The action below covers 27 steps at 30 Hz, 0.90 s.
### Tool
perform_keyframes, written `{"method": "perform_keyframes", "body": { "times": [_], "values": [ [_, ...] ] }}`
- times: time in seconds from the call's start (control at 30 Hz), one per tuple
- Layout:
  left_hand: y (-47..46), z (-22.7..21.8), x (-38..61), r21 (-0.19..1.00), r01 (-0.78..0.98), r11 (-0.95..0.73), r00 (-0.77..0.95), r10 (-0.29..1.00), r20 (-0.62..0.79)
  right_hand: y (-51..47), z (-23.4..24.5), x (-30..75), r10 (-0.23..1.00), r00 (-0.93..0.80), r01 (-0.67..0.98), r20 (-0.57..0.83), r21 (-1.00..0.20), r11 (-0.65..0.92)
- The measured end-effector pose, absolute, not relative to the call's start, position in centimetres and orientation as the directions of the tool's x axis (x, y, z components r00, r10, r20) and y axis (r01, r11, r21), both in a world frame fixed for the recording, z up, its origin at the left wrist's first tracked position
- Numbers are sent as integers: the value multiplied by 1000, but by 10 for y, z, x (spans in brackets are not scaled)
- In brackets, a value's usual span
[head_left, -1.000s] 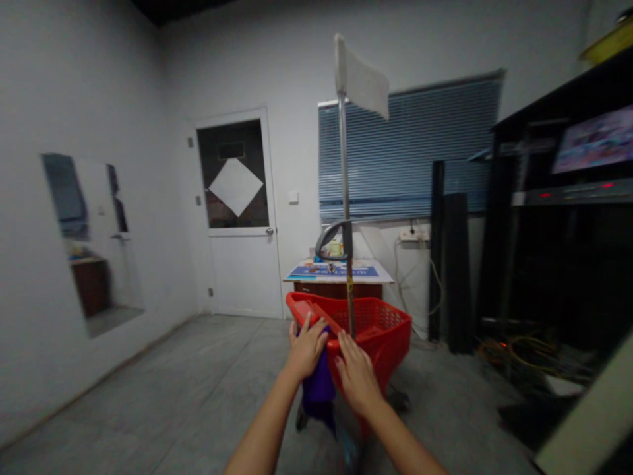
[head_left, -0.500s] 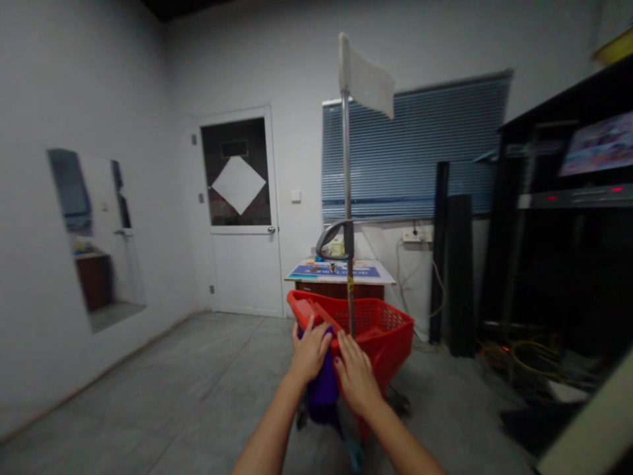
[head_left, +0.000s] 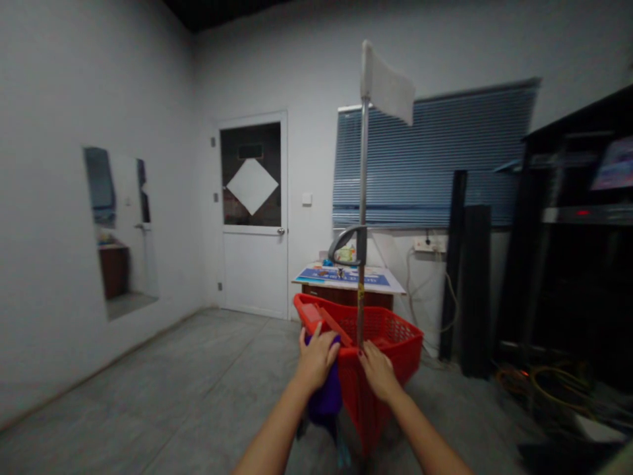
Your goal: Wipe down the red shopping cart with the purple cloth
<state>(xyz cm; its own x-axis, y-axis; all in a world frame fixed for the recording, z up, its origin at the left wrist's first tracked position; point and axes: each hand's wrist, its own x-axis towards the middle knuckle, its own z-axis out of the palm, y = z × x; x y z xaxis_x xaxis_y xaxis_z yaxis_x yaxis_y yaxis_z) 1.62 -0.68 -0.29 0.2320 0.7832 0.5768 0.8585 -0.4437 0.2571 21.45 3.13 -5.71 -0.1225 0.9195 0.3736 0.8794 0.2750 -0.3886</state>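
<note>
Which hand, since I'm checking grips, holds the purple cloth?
The left hand: it grips the purple cloth, while the right hand rests on the basket's rim.

No words, brands or numbers can be read anywhere. The printed blue-and-white mat (head_left: 349, 277) on the bench (head_left: 346, 299) at 4 o'clock carries lettering too blurred to make out. The small yellow label (head_left: 361, 290) on the steel pole (head_left: 362, 178), also at 4 o'clock, is too small to read, and the screen (head_left: 613, 171) at 3 o'clock shows nothing legible.
</note>
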Motion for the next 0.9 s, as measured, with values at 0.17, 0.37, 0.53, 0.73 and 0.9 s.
{"method": "perform_keyframes", "body": {
  "times": [0.17,0.37,0.53,0.73,0.9],
  "values": [
    [-1,-6,6,277,881,-383,172,806,567,24,-61,199,908,-105,881,406,-385,274],
    [4,-12,-12,297,907,-300,64,793,605,10,-58,179,885,-148,870,441,-368,329],
    [-9,-21,3,165,919,-358,164,727,667,3,-54,172,888,-217,845,405,-378,379],
    [-13,-18,8,101,930,-354,194,706,681,-2,-53,166,905,-212,851,370,-385,356],
    [-2,-29,-1,178,973,-146,-26,697,716,-2,-55,156,903,-198,847,381,-398,353]
  ]
}}
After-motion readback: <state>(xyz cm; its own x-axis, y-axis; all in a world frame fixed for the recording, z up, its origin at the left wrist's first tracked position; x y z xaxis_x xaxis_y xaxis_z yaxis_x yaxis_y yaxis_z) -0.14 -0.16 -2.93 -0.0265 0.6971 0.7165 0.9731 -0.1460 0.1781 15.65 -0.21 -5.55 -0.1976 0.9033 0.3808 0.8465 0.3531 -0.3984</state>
